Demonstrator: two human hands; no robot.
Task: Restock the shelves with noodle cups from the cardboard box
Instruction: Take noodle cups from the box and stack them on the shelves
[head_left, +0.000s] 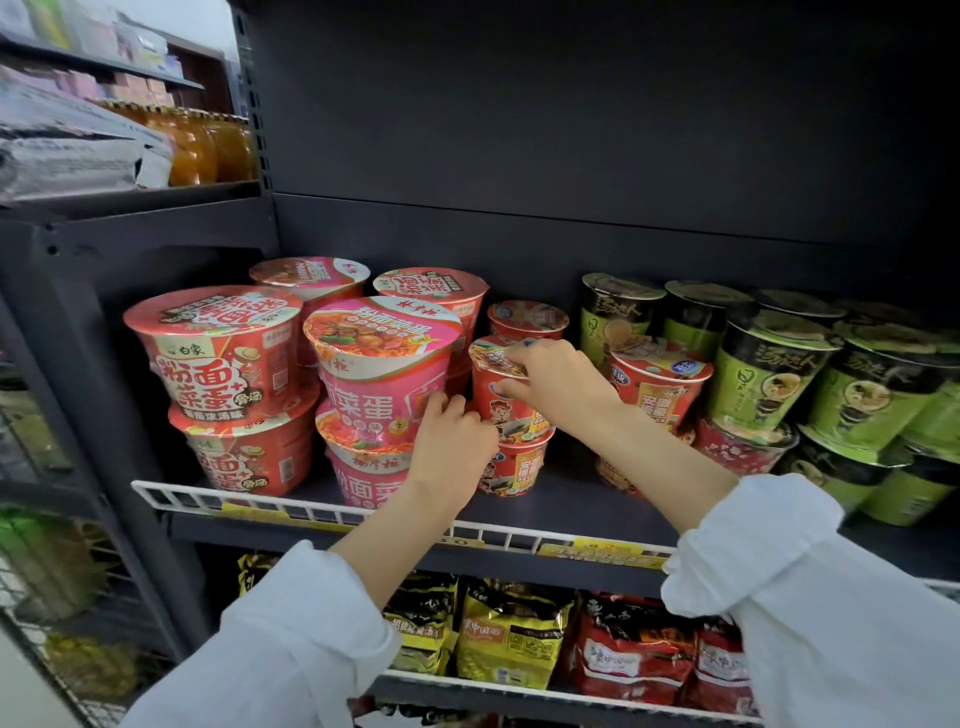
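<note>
Dark metal shelving fills your view, and the shelf (597, 512) at chest height has a white wire rail (332, 512) along its front edge. Your right hand (558, 382) is on the small red noodle cup (506, 402), fingers (511, 358) curled over its lid rim and thumb against its side, so it grips the cup. That cup sits on top of a second small red cup (511, 467). Your left hand (454, 441) is just left of the held cup, its fingers bent and touching the cup's lower side and the pink bowl (384, 364) beside them; whether they truly clasp anything you cannot tell from here. Left of your fingers stand stacked pink bowls and, further left, stacked red bowls (223, 353). Behind your right fingers is another small red cup (527, 319). Right of them sits a red cup with a blue badge (657, 382), then rows of green-and-black cups (769, 374). Below your wrists, the lower shelf holds yellow noodle packets (506, 634) and red noodle packets (634, 649). Both your sleeves (810, 597) are white.
</note>
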